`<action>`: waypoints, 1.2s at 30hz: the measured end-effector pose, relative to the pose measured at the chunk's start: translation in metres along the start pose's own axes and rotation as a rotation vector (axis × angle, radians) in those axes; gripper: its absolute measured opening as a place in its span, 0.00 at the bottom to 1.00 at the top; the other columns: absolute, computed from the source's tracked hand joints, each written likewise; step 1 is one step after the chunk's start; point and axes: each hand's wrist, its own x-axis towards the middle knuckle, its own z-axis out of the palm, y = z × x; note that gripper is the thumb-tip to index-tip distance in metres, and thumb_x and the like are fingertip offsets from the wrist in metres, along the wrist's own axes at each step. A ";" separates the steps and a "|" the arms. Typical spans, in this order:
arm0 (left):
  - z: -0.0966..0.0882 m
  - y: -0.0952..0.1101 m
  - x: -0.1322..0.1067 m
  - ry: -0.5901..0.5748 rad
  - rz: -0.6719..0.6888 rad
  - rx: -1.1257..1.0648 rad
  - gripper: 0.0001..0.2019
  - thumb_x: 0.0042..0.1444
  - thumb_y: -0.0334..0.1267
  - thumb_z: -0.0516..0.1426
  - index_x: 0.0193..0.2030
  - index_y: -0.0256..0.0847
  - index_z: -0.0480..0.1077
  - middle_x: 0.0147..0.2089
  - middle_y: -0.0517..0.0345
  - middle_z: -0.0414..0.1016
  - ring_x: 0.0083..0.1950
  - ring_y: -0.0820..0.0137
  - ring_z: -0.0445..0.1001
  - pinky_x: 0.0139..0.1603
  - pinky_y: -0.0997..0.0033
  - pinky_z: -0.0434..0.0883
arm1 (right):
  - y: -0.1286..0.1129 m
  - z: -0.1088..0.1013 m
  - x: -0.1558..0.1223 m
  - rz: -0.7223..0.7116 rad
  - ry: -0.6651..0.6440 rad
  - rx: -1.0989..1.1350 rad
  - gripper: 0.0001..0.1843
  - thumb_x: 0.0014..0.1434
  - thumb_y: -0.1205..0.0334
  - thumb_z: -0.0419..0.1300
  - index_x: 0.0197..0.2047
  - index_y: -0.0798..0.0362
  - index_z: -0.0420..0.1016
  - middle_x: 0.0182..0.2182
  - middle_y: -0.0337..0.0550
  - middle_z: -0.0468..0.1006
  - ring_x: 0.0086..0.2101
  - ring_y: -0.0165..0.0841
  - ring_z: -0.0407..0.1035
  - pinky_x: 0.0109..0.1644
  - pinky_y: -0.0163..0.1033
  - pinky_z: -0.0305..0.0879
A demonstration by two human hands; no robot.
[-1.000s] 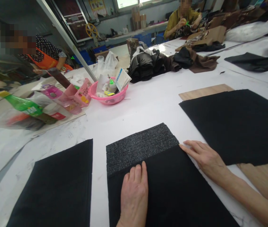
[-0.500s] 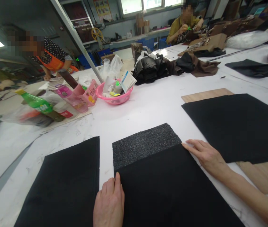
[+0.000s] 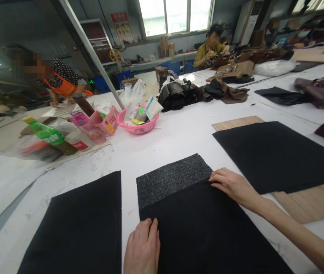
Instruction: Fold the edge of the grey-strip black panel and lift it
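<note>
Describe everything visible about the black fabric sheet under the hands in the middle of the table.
The black fabric sheet is a matte, felt-like rectangle lying flat on the white table. It covers most of a coarser grey textured panel, leaving that panel's far strip exposed. The left hand rests on its left edge, and the right hand presses its far right corner. Its near end runs out of frame.

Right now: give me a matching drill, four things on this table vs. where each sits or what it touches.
Things:
1 left hand
2 right hand
3 pink bowl
4 green bottle

Places:
A lying on its side, far left
B left edge of the middle black sheet
C beyond the grey strip, full of small items
D right corner of that sheet's far edge

Pairs: 1-B, 2-D, 3-C, 4-A
</note>
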 end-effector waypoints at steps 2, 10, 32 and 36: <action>0.005 0.000 -0.001 0.007 0.030 0.014 0.16 0.62 0.23 0.52 0.54 0.38 0.69 0.48 0.51 0.73 0.46 0.65 0.74 0.44 0.66 0.74 | -0.008 -0.001 0.010 -0.004 -0.098 -0.013 0.04 0.65 0.67 0.61 0.43 0.51 0.74 0.43 0.43 0.74 0.44 0.38 0.68 0.47 0.43 0.67; 0.003 0.009 0.000 0.065 -0.033 0.031 0.15 0.61 0.21 0.52 0.51 0.36 0.71 0.45 0.50 0.74 0.45 0.64 0.74 0.43 0.64 0.74 | -0.011 -0.009 0.036 0.022 -0.267 -0.016 0.09 0.55 0.70 0.68 0.35 0.51 0.72 0.32 0.37 0.72 0.35 0.36 0.67 0.38 0.39 0.60; -0.001 0.016 0.001 0.098 -0.111 -0.069 0.16 0.59 0.21 0.53 0.50 0.37 0.72 0.45 0.49 0.72 0.44 0.62 0.74 0.40 0.62 0.75 | -0.030 -0.028 0.038 -0.032 -0.418 0.039 0.07 0.56 0.64 0.66 0.36 0.49 0.70 0.33 0.35 0.74 0.33 0.35 0.69 0.33 0.36 0.56; 0.001 0.015 0.000 0.096 -0.112 -0.073 0.17 0.58 0.21 0.53 0.51 0.38 0.72 0.46 0.49 0.72 0.44 0.63 0.74 0.42 0.63 0.75 | -0.030 -0.043 0.028 0.000 -0.364 0.031 0.07 0.63 0.58 0.60 0.32 0.48 0.70 0.25 0.33 0.72 0.28 0.35 0.69 0.31 0.36 0.52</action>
